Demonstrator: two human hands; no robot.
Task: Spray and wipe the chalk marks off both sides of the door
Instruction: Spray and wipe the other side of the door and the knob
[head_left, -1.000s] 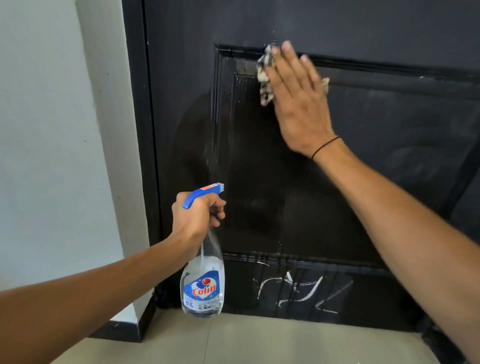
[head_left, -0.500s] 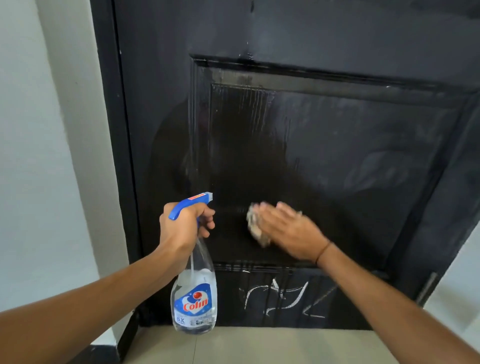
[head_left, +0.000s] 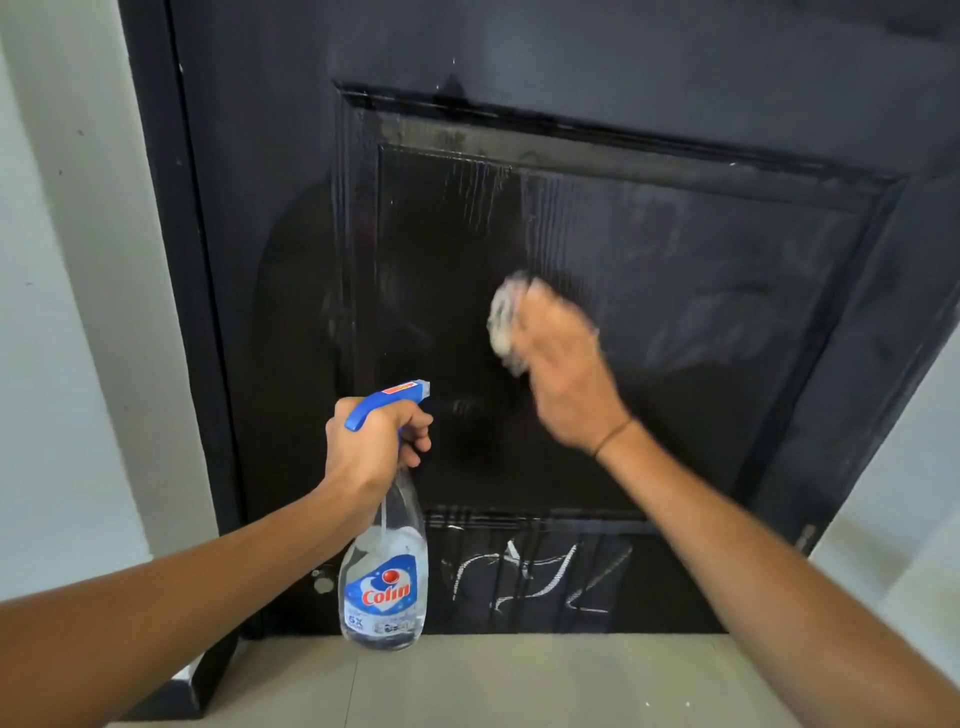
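Door (head_left: 597, 62): black, wet in the middle panel, top cut off.
Chalk (head_left: 530, 577): white lines low on the door, partly hidden behind the bottle.
Cloth (head_left: 503, 325): pressed on the panel, blurred.
Right hand (head_left: 563, 374): blurred; finger state cannot be told.
Left hand (head_left: 371, 447): fingers wrapped round the bottle (head_left: 384, 587) neck.

A pale wall (head_left: 67, 312) fills nine o'clock, meeting a black frame (head_left: 176, 291). Beige floor tiles (head_left: 519, 680) run along six o'clock — a black skirting (head_left: 171, 696) at seven. More pale wall (head_left: 904, 493) shows at four o'clock.
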